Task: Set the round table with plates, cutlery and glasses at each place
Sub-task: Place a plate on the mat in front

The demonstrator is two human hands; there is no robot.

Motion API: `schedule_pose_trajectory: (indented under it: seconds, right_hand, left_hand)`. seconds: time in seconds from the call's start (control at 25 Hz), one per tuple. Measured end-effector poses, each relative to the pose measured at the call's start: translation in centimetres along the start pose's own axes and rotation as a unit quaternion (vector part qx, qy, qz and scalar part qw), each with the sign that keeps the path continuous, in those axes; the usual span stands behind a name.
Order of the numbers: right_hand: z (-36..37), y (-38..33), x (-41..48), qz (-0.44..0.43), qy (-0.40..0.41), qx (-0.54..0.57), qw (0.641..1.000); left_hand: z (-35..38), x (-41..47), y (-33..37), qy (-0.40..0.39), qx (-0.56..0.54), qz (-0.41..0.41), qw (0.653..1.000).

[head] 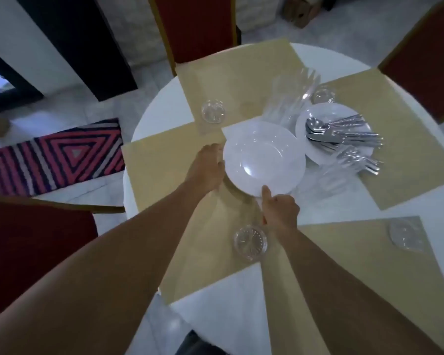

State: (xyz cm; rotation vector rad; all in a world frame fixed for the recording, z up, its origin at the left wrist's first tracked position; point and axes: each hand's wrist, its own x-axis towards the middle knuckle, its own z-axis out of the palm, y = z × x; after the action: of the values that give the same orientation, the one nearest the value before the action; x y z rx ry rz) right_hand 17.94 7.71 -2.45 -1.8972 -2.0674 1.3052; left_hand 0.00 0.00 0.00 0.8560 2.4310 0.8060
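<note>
A white deep plate (264, 160) is held over the middle of the round white table (241, 303). My left hand (207, 167) grips its left rim and my right hand (280, 211) pinches its near rim, thumb on top. A second white plate (318, 116) behind it carries a heap of spoons, knives and forks (344, 139). Clear glasses stand on the tan placemats: one at the far left mat (213, 110), one near my right wrist (250, 242), one at the right mat (405, 237), and one behind the cutlery plate (323, 96).
Several tan placemats (151, 170) lie round the table. Stacked clear glasses (290, 98) lie at the centre. Red chairs stand at the far side (198, 26), the right (426, 62) and the near left (31, 242). A striped rug (51, 160) covers the floor at left.
</note>
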Motion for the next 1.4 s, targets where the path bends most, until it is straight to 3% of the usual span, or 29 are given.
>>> schedule_pose_trajectory:
  seconds: [0.4,0.56,0.76,0.88,1.04,1.24,1.4]
  right_hand:
    - [0.2,-0.7,0.1,0.080,0.028,0.118,0.989]
    - [0.4,-1.0,-0.5,0.108,0.033,0.190,0.975]
    - [0.3,-1.0,-1.3,0.108,0.040,0.298,0.948]
    - [0.2,-1.0,-1.8,0.087,0.024,0.335,0.938]
    - [-1.0,-0.1,-3.4,0.004,-0.010,0.309,0.951]
    - [-2.7,3.5,-6.7,-0.057,-0.061,0.261,0.962]
    - [-5.0,8.4,-9.5,-0.063,-0.088,0.253,0.961]
  left_hand:
    - [3.0,6.9,-0.6,0.016,0.038,-0.060,0.997]
    - [2.8,7.2,-0.3,0.027,0.002,-0.076,0.997]
    - [1.4,6.4,0.9,0.014,-0.119,-0.111,0.987]
    - [0.3,4.0,0.4,0.012,-0.217,-0.157,0.963]
    - [-0.5,-2.0,-2.0,0.007,-0.346,-0.180,0.921]
    - [-1.4,-7.9,-6.0,0.010,-0.332,-0.190,0.924]
    - [-1.8,-12.6,-5.2,0.040,-0.289,-0.161,0.943]
